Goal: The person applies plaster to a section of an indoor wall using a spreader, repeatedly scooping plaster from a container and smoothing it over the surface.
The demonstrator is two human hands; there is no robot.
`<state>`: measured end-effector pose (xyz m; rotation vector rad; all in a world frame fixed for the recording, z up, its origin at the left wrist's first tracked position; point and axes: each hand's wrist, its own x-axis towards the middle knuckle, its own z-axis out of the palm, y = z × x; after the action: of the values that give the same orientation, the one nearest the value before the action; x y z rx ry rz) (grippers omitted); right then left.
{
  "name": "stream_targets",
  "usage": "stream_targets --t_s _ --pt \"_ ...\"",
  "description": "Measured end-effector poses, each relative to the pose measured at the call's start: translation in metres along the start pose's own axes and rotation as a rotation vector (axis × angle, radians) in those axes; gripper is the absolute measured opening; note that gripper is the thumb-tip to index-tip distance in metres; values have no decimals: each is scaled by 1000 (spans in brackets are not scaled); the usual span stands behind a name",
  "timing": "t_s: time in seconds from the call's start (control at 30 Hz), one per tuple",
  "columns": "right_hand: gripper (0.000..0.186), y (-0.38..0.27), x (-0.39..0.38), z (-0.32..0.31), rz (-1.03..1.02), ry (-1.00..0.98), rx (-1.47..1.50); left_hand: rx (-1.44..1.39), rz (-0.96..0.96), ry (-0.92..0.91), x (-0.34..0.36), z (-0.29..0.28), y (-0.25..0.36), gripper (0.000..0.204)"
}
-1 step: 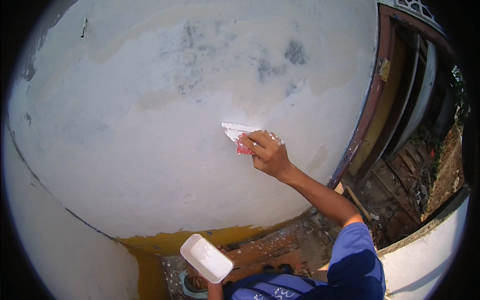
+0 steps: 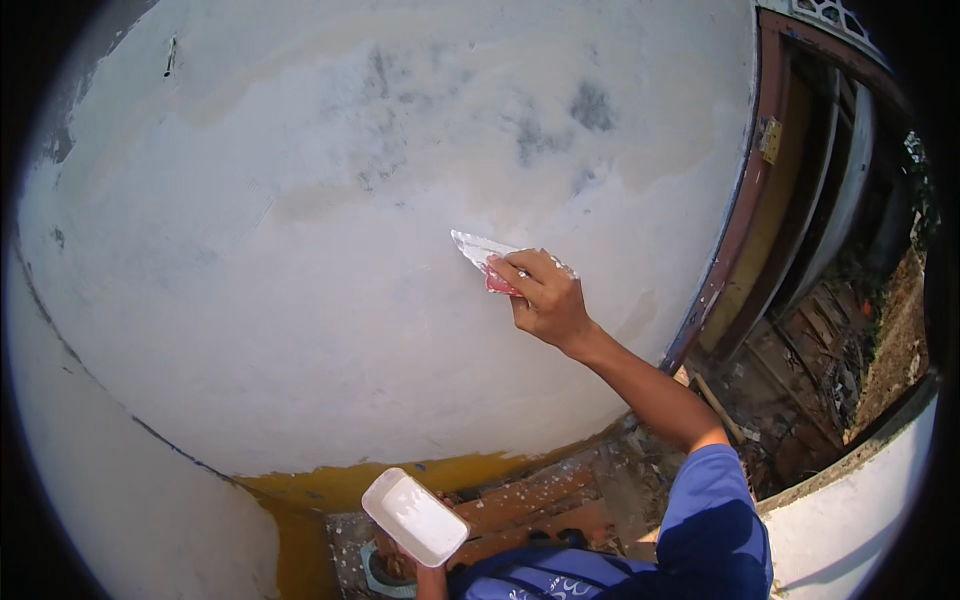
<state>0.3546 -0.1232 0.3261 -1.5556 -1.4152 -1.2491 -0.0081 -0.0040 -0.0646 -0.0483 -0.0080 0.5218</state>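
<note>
My right hand (image 2: 552,300) is closed around the red grip of a putty scraper (image 2: 484,254), its blade smeared with white putty. The blade lies against or very close to the whitish wall (image 2: 330,330), below several dark grey patches. White putty also clings to the knuckles. Low in the picture, my left hand (image 2: 428,574) grips a white rectangular tub (image 2: 418,518) from beneath, so most of its fingers are hidden. White putty covers the bottom of the tub.
A brown door frame (image 2: 735,210) with a hinge bounds the wall at right. Wooden boards and debris (image 2: 800,370) lie beyond it. A yellow band (image 2: 330,484) runs along the wall's foot. A grey-green object (image 2: 378,575) is beside the tub.
My right hand has shifted slightly right and up with the scraper, and the blade's tip is turned more upward. The left hand and the tub have hardly moved.
</note>
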Motion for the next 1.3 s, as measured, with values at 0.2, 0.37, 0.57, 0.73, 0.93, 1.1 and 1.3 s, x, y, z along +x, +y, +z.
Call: stream_targets --t_s 0.2,0.37,0.57,0.73,0.93,1.1,1.3 --pt "49 67 116 -53 167 424 -135 304 -17 -56 1 11 -6 80" --pt "45 8 41 4 -53 -4 -220 223 -8 -40 2 -4 -1 81" --pt "44 6 -17 -8 2 -73 96 370 -10 -162 9 -10 9 75" --pt "55 108 55 -78 43 397 -415 114 31 -42 10 -15 3 91" --pt "64 120 22 -45 20 48 -556 70 -20 -31 16 -10 -9 94" --pt "52 98 1 -75 103 102 -265 875 172 -115 23 -42 -7 97" --pt "29 172 71 -135 279 411 -300 170 -39 -53 15 -1 -30 99"
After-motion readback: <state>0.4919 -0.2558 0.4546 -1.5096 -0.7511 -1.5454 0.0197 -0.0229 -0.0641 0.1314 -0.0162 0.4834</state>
